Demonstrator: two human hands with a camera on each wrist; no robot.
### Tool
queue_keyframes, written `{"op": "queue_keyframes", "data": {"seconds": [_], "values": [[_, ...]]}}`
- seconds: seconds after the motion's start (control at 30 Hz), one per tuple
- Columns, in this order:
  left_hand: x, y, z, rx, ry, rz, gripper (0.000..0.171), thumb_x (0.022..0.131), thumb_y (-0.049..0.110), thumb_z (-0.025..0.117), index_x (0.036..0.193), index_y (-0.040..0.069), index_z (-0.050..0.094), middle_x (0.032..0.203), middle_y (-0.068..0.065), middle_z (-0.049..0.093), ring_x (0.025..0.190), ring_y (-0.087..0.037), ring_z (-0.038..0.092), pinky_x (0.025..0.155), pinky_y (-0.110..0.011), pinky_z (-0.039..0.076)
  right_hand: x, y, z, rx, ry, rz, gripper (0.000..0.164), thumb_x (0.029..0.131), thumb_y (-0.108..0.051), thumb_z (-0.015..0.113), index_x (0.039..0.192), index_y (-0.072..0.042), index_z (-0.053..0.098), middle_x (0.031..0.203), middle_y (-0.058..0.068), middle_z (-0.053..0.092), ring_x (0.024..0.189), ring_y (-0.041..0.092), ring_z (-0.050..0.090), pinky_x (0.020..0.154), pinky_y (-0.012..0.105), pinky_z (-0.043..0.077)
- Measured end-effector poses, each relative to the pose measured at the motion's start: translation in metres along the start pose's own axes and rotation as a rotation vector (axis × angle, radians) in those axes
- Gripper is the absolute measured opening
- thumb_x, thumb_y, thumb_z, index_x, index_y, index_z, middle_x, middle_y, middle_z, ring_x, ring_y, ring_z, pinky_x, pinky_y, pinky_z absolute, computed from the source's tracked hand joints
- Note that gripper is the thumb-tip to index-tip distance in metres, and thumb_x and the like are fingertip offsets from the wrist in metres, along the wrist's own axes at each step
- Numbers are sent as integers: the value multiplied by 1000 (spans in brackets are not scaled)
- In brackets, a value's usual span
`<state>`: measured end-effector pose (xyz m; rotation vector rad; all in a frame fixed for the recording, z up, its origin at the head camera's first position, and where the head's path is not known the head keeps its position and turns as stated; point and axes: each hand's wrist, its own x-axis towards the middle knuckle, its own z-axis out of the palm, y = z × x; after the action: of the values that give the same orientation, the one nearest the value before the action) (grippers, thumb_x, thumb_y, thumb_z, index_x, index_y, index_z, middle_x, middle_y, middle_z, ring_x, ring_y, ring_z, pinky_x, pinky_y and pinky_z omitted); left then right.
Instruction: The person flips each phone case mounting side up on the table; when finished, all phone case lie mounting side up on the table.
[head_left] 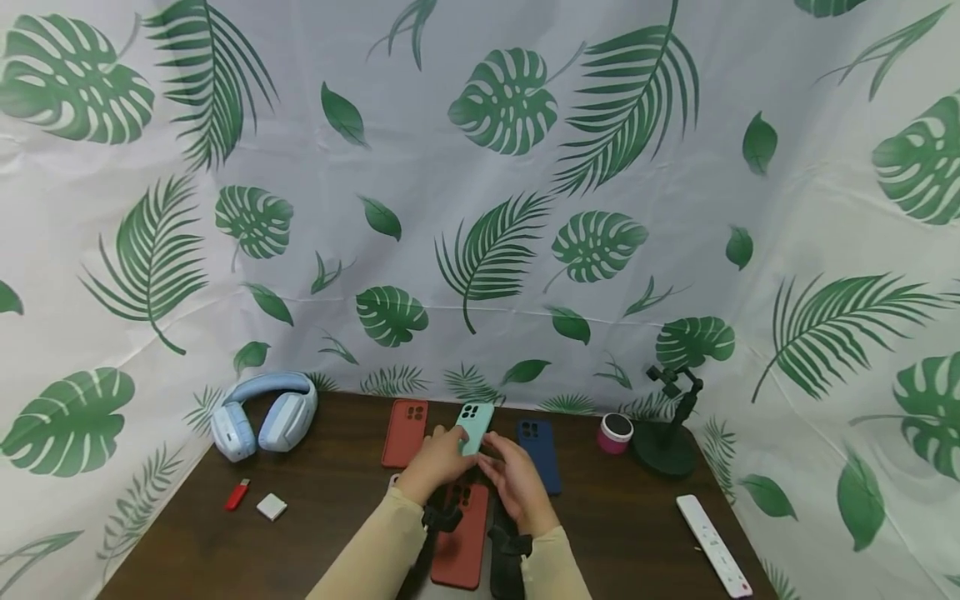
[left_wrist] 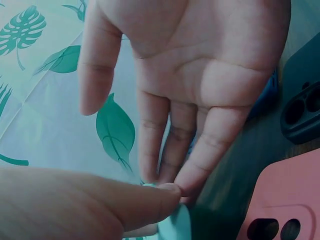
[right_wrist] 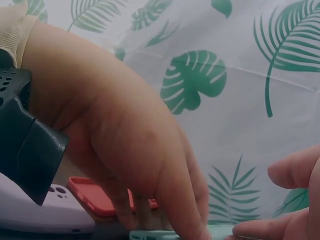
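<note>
In the head view a mint phone case (head_left: 478,414) is held in my left hand (head_left: 438,461) near the back of the table. My right hand (head_left: 516,481) meets its lower right corner. In the left wrist view the left thumb (left_wrist: 125,202) presses on the mint case (left_wrist: 176,224), while the right hand (left_wrist: 195,65) touches its end with fairly straight fingertips, thumb apart. The right wrist view shows the left hand (right_wrist: 125,130) bent over the case (right_wrist: 155,234), with right fingers (right_wrist: 270,227) at its other end. The case's lower part is hidden.
Around the hands lie red cases (head_left: 405,433) (head_left: 463,537), a blue case (head_left: 540,458), a black case (head_left: 507,575) and a pale case (right_wrist: 40,212). Headphones (head_left: 288,417), a red USB stick (head_left: 237,495) and a white block (head_left: 272,506) are left; a pink jar (head_left: 615,435), black stand (head_left: 666,450) and remote (head_left: 712,546) right.
</note>
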<state>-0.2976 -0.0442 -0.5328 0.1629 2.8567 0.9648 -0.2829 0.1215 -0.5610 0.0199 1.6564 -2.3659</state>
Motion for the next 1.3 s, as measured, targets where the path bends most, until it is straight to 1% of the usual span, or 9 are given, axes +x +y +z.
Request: {"op": "queue_keyframes", "data": {"seconds": [0.2, 0.4, 0.5, 0.6, 0.7, 0.77, 0.9, 1.07, 1.3], "values": [[1, 4, -2, -39, 33, -48, 48, 89, 42, 76, 125, 13, 62, 118, -20, 55, 99, -36, 52, 78, -53, 48, 2, -5, 1, -9, -15, -17, 60, 108, -33, 46, 153, 6, 35, 159, 25, 34, 140, 43, 45, 117, 44, 38], [4, 2, 0, -70, 39, -67, 50, 91, 41, 73, 129, 11, 62, 125, -25, 57, 99, -38, 59, 78, -52, 51, 1, -5, 3, -19, -43, -31, 57, 109, -33, 45, 150, 6, 40, 158, 24, 37, 141, 43, 44, 118, 46, 38], [6, 1, 0, -88, 42, -82, 50, 91, 38, 71, 131, 10, 60, 125, -25, 59, 96, -35, 62, 75, -49, 51, 0, -5, 4, -16, -53, -26, 56, 108, -33, 46, 150, 5, 42, 158, 23, 37, 140, 40, 47, 118, 47, 37], [7, 0, -2, -111, 37, -91, 48, 92, 34, 68, 132, 9, 59, 111, -19, 65, 81, -28, 61, 66, -42, 49, 0, -5, 5, -33, -64, -26, 59, 108, -35, 47, 151, 3, 40, 156, 25, 38, 133, 34, 53, 118, 49, 37], [7, 0, -4, -141, 26, -96, 46, 94, 30, 65, 133, 7, 58, 94, -12, 65, 67, -23, 56, 58, -36, 43, 1, -3, 5, -38, -67, -12, 59, 107, -35, 49, 152, 3, 39, 154, 25, 39, 128, 29, 55, 118, 50, 36], [6, 0, -5, -153, 21, -97, 45, 95, 29, 64, 133, 7, 57, 89, -9, 64, 63, -21, 55, 56, -35, 42, 2, -1, 5, -47, -70, -4, 61, 107, -35, 49, 152, 3, 36, 153, 26, 40, 130, 31, 54, 119, 51, 35], [4, 0, -6, -166, 29, -108, 44, 96, 30, 64, 133, 7, 57, 99, -10, 68, 69, -22, 57, 60, -36, 44, 2, 4, 4, -68, -78, 11, 69, 106, -37, 50, 156, 4, 26, 155, 28, 37, 141, 40, 45, 121, 53, 30], [2, 3, -8, -173, 26, -116, 44, 97, 31, 62, 134, 7, 57, 116, -15, 69, 79, -23, 60, 67, -40, 47, 2, 6, 5, -92, -106, 35, 77, 106, -42, 50, 159, 3, 18, 161, 29, 29, 150, 43, 30, 123, 53, 26], [2, 4, -9, -170, 31, -122, 42, 97, 30, 62, 132, 7, 58, 122, -16, 68, 85, -24, 62, 71, -43, 50, 2, 7, 6, -107, -118, 45, 81, 105, -47, 49, 158, 6, 18, 162, 30, 27, 151, 44, 27, 123, 53, 25]]}}
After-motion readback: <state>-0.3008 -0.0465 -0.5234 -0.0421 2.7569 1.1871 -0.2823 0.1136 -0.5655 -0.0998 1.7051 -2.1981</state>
